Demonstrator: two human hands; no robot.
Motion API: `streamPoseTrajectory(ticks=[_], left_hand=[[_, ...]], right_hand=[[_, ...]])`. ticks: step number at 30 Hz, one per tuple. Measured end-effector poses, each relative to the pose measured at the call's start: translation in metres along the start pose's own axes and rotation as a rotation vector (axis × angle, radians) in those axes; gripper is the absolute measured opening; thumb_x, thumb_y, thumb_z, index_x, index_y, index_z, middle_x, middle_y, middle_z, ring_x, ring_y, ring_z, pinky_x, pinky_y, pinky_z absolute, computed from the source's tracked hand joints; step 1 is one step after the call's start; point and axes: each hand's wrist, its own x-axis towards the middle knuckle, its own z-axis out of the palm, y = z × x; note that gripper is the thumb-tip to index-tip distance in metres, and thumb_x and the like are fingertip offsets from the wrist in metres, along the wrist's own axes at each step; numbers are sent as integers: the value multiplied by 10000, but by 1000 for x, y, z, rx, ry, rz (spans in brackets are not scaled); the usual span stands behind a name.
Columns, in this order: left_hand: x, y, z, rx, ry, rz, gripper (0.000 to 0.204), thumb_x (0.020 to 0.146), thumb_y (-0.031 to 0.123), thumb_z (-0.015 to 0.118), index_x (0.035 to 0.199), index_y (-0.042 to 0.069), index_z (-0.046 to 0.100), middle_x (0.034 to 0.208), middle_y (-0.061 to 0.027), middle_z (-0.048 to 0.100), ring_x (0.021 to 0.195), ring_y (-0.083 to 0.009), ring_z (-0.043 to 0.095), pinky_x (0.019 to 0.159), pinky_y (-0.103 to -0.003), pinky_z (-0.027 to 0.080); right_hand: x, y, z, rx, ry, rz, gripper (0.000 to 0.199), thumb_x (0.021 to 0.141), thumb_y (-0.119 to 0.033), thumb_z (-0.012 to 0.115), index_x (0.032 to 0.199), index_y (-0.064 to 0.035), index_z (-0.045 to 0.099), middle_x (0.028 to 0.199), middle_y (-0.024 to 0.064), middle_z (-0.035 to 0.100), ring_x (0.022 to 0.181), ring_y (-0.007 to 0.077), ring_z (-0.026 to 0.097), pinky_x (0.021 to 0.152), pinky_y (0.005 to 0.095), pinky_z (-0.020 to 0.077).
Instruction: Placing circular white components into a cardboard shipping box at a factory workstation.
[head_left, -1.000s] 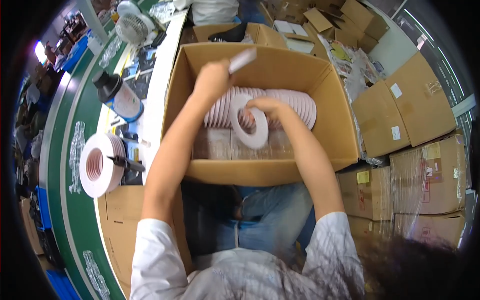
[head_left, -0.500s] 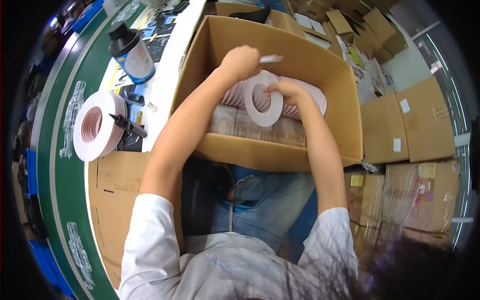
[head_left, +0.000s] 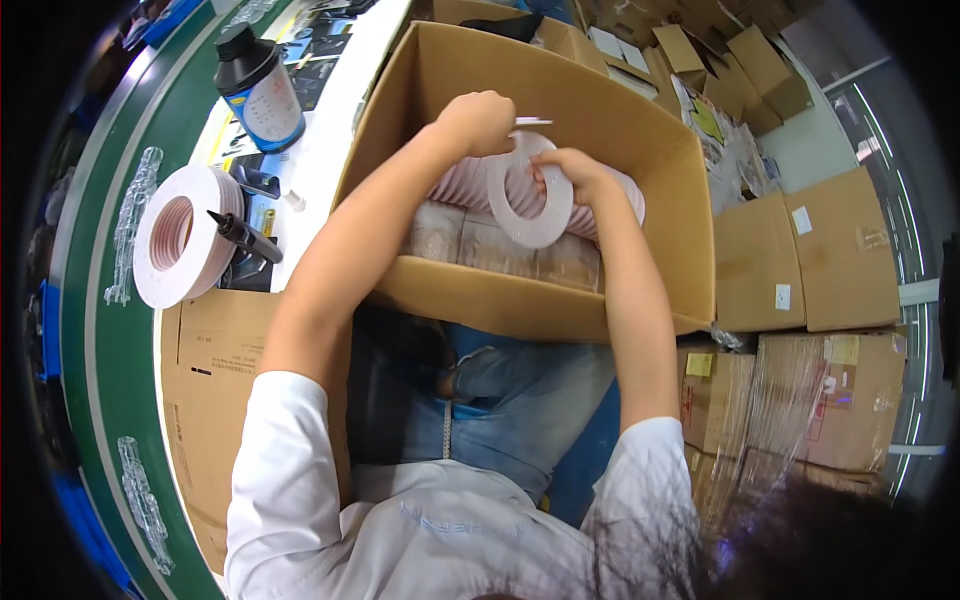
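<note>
Over the open cardboard box (head_left: pixel 500 290), my right hand (head_left: pixel 577 176) is closed on a flat white ring (head_left: pixel 505 205), gripping the right side of its rim. My left hand (head_left: pixel 478 122) is curled in a fist, and a thin white strip (head_left: pixel 533 121) sticks out of it to the right, just above the ring. What kind of thing the strip is, I cannot make out. Behind and below the ring, a row of pale pinkish-white rings (head_left: pixel 452 186) stands on edge in the box. In front of the row lie brown packages (head_left: pixel 497 250) wrapped in clear film.
Left on the table stand a black-capped bottle (head_left: pixel 262 100), a stack of white rings (head_left: pixel 160 205) and a black marker (head_left: pixel 243 236) leaning on it. Beyond runs a green conveyor belt (head_left: pixel 88 320) with clear plastic pieces. Cartons (head_left: pixel 845 250) are piled at the right.
The held ring has tilted and shifted slightly right relative to the box. The strip in my left hand now shows edge-on. The whole view has slid a little left.
</note>
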Motion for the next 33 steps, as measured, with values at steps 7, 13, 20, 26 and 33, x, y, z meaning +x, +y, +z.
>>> streamPoseTrajectory(ticks=[7,13,20,26,33], left_hand=[[2,-3,11,-40,165,-14,267,753,298,658,792,35,638,743,-191,658,722,-380,651,683,-466,535],[22,3,-8,-59,91,-31,271,724,307,679,732,36,677,701,-210,650,689,-373,659,685,-457,541],[20,-20,-9,-402,240,-311,316,694,286,680,810,-7,704,745,-231,661,728,-375,666,714,-421,533],[10,-17,-14,-577,206,-453,275,667,230,675,786,-16,704,724,-216,670,703,-343,679,700,-403,535],[11,-21,0,-507,-6,-429,330,678,249,754,774,-62,698,660,-193,663,638,-284,681,643,-379,527]], right_hand=[[7,4,7,-137,74,-4,119,811,-109,655,819,8,632,726,70,610,666,163,597,588,313,492],[4,11,-1,-20,94,-43,170,814,-129,652,908,8,616,740,81,618,608,167,589,541,313,493],[-10,-11,-21,-236,649,-161,181,803,-156,540,830,10,607,652,90,584,549,172,557,523,310,452],[-31,-35,-13,33,1174,-989,147,851,-165,514,875,-23,545,646,56,564,535,150,527,534,307,438],[-27,-35,-21,-230,679,-840,165,820,-127,541,682,-54,486,573,9,484,471,98,446,463,281,378]])
